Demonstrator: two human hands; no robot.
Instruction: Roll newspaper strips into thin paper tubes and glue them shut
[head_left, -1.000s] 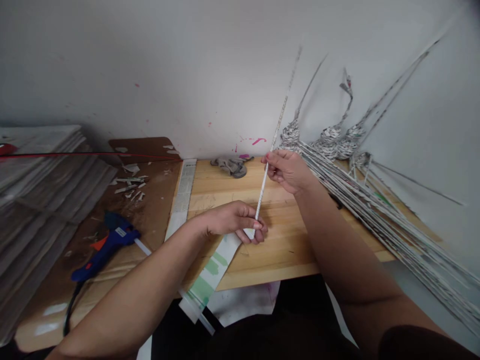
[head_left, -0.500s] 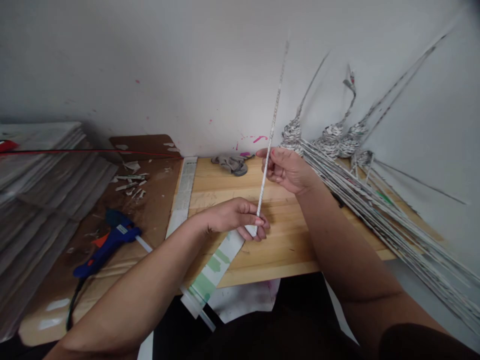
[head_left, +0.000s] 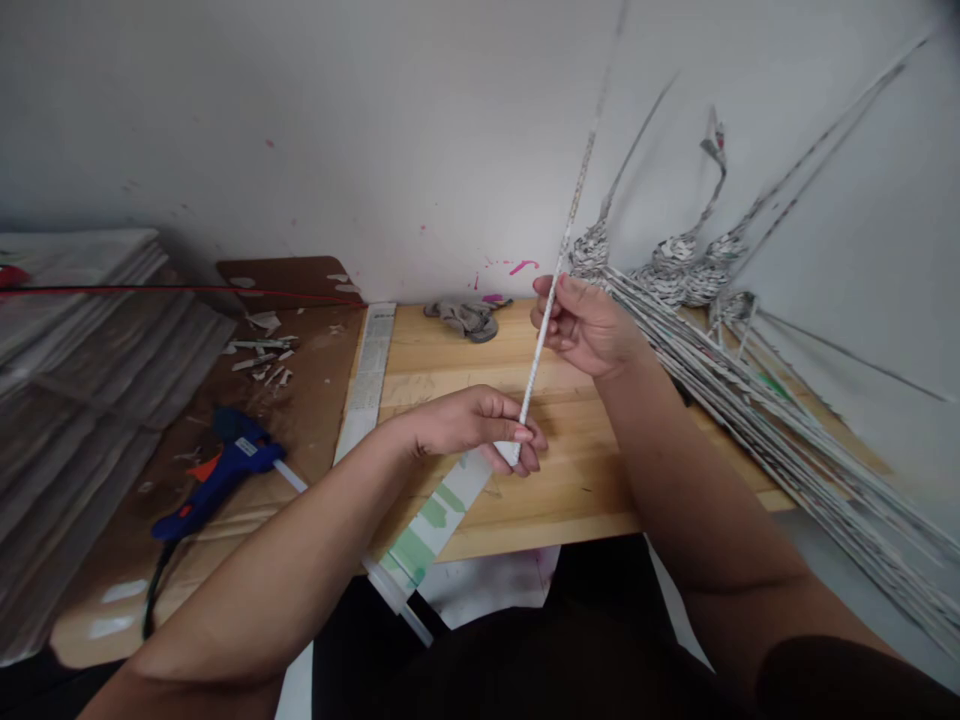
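A thin rolled paper tube (head_left: 555,291) stands tilted between my hands, its top leaning right and blurred. My left hand (head_left: 491,425) pinches the tube's lower end, where the paper widens into a white fold. Higher up, my right hand (head_left: 589,322) is closed with thumb and fingertips round the same tube. A paper strip (head_left: 454,500) with green patches runs from beneath my left hand down over the table's front edge. At its lower end lies a white roll (head_left: 386,586) with a pale rod through it.
Long paper tubes (head_left: 720,390) lie in a bundle at the right. Woven paper pieces (head_left: 675,262) stand behind them by the wall. A grey rag (head_left: 466,320) rests at the back. To the left are a blue glue gun (head_left: 217,475), paper scraps (head_left: 262,350) and a newspaper stack (head_left: 90,400).
The tube leans further right and its top reaches higher in the view. My right hand has shifted slightly right and up; the left stays at the lower end.
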